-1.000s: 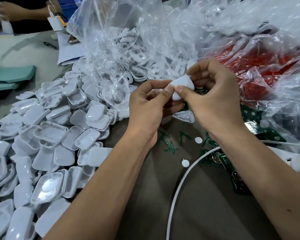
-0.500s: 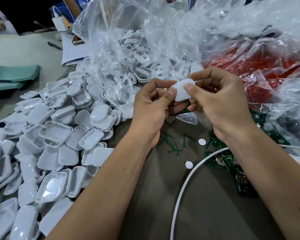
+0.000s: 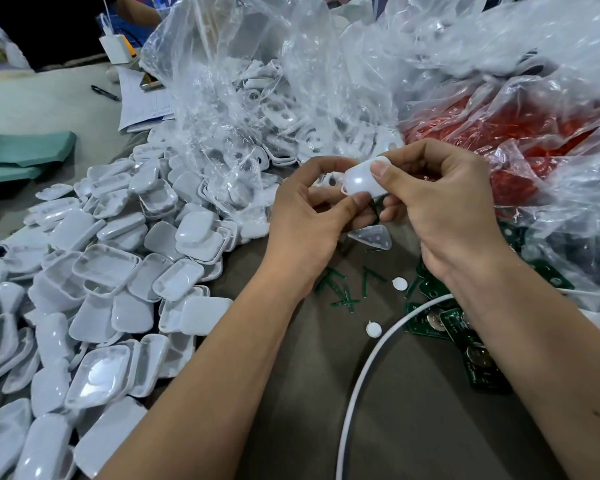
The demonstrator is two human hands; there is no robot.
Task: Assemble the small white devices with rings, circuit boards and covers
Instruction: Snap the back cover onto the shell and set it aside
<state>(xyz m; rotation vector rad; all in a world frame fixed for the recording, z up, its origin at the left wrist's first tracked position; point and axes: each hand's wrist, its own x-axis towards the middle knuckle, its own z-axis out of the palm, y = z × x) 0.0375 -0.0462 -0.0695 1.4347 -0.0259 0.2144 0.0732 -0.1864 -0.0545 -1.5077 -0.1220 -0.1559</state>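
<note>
Both my hands hold one small white device (image 3: 361, 180) above the table. My right hand (image 3: 444, 209) pinches its upper right part with thumb on top and fingers curled behind. My left hand (image 3: 312, 216) grips its lower left edge between thumb and fingers. A white cover (image 3: 371, 237) lies on the table just below the hands. Green circuit boards (image 3: 458, 327) with round batteries lie under my right wrist. A large pile of white shells (image 3: 125, 271) spreads over the left of the table.
A clear plastic bag (image 3: 257, 98) of white parts stands behind the hands, and a bag of red pieces (image 3: 520, 133) sits at the right. A white cable (image 3: 371, 362) curves across the brown table. Two white discs (image 3: 399, 284) and green strips (image 3: 343, 289) lie nearby.
The device has turned in my fingers so its rounded white face shows. My left thumb has slid down to its lower edge, and both hands stay close together.
</note>
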